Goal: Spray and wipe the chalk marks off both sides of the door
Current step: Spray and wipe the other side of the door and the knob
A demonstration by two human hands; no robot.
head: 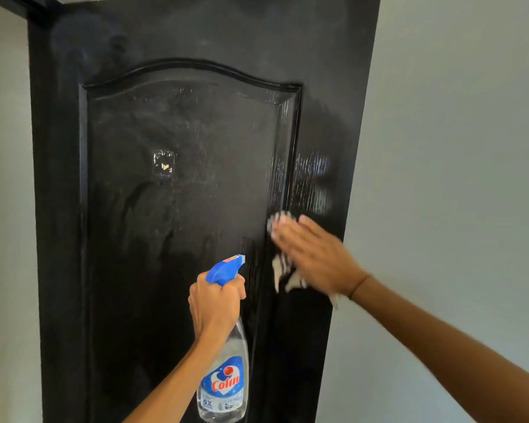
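Your right hand (310, 254) presses flat, fingers straight, on the cloth (283, 270) against the door (180, 193), at the raised panel's right edge. Left hand (216, 300) grips the spray bottle (225, 383) by the neck, nozzle aimed at the panel. The panel's upper part shows hazy smears and wet streaks; I can't tell chalk from residue. Suggest overlapping strokes, working the cloth into the moulding groove, and refolding to a clean face once it loads up. The other side of the door is out of view.
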